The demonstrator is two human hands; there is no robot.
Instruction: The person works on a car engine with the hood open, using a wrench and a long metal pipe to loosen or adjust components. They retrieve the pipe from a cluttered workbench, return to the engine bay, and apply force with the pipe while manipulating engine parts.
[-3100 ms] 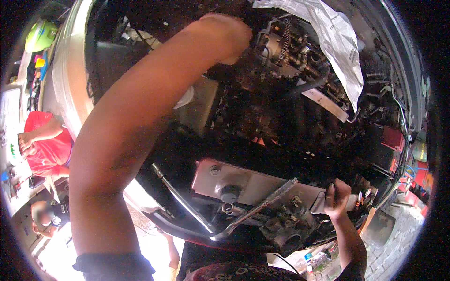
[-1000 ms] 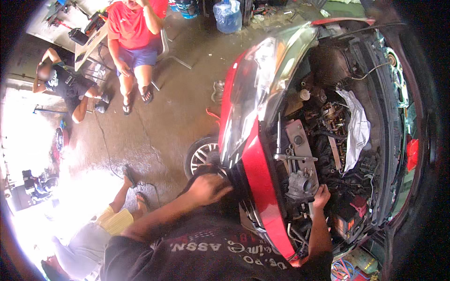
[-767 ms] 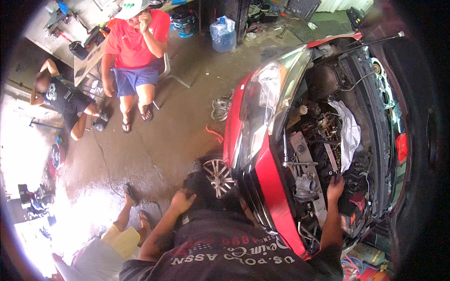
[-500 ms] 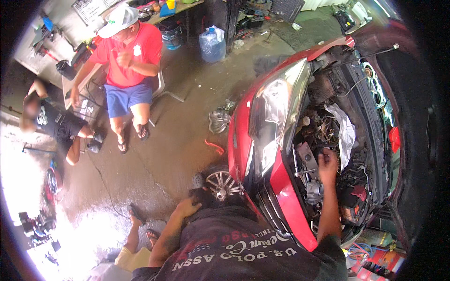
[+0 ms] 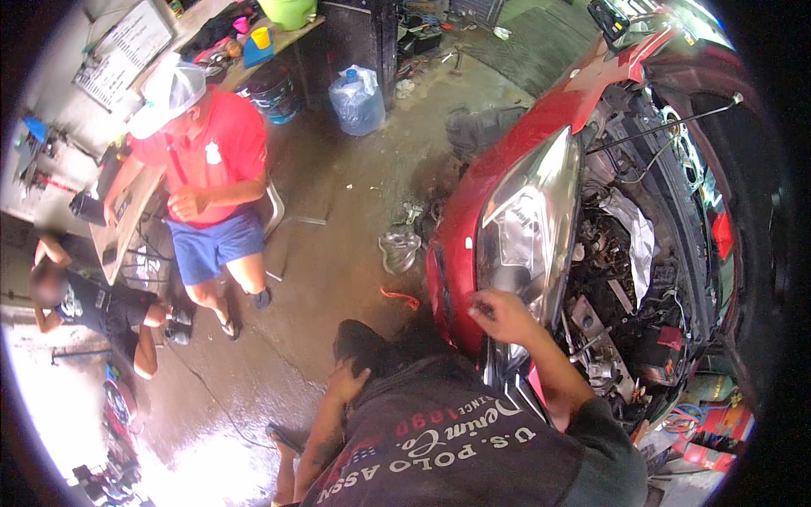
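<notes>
Headlight (image 5: 528, 220) first: where does it sit against your hands now?

— It is on the corner of the red car (image 5: 452, 253), just above your right hand (image 5: 503, 314). Half a second ago that hand was down in the engine bay (image 5: 625, 296). You have since drawn it out and brought it to the lamp's lower edge.

So the work inside the bay has stopped?

— That's my reading. Neither hand is in among the parts, and your view has pulled well back from them.

What about the right grip?

— Your right forearm rises from the lower edge with the elbow bent. The fingers are bunched at the lamp's rim. I cannot tell whether they pinch something or are simply clenched.

And the left?

— Your left hand (image 5: 348, 380) hangs low, well apart from the lamp. Its grip is released, and the fingers drape over a dark rounded shape (image 5: 372, 342), probably the front wheel.
</notes>
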